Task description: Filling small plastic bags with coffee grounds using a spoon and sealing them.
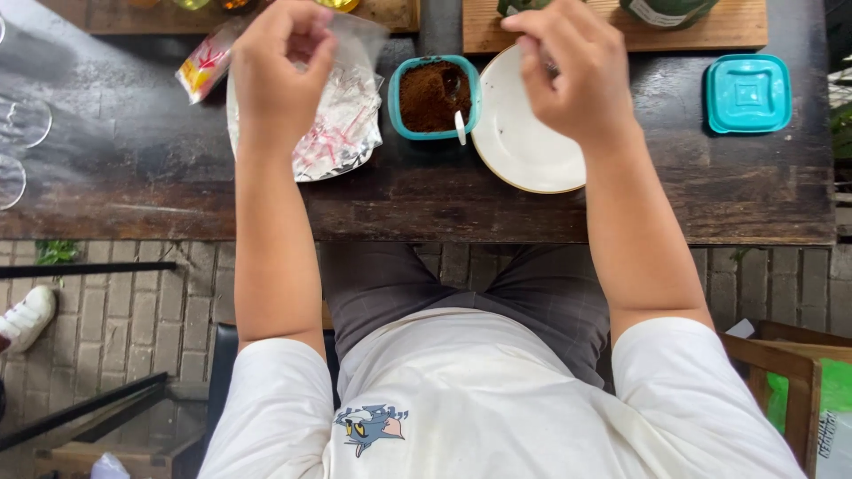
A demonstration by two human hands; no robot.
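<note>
Holding clear plastic bag (342,115), teal tub (433,98) of brown powder, empty white plate (524,142)

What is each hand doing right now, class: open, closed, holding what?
Left hand: closed, pinching the clear plastic bag.
Right hand: fingers curled closed above the white plate; what it holds cannot be told.

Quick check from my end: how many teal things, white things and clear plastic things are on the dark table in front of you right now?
Teal: 2, the tub of brown powder and the square lid.
White: 2, the plate and the small spoon in the tub.
Clear plastic: 1, the bag under the left hand.
Total: 5.
</note>
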